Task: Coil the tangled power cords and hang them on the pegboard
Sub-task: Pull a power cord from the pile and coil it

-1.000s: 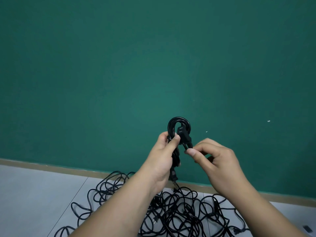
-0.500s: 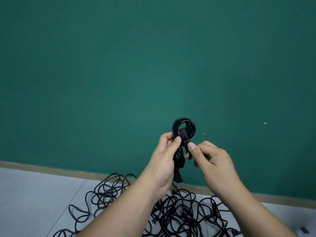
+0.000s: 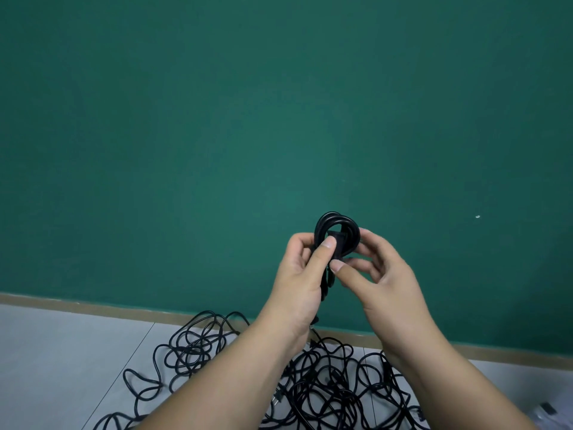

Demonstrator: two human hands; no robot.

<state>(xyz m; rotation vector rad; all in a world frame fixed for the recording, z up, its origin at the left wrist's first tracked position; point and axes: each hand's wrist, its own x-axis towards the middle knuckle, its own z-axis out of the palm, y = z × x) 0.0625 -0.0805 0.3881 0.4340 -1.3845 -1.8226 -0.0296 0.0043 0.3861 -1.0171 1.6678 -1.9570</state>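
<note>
Nearest, a tangle of black cords (image 3: 325,377) is spread on the floor (image 3: 62,352) beneath both forearms. Above it, a coiled cord (image 3: 336,223) is held upright between the hands, its long axis vertical and its looped end uppermost. Its lower length is gripped by the left hand (image 3: 302,274), with the thumb pressed beside the plug (image 3: 336,235). The loop's right side is pinched by the right hand (image 3: 384,280). Both hands are equally near. Beyond, only a green wall (image 3: 279,119) is seen. No pegboard is in view, so the hanging direction cannot be told.
</note>
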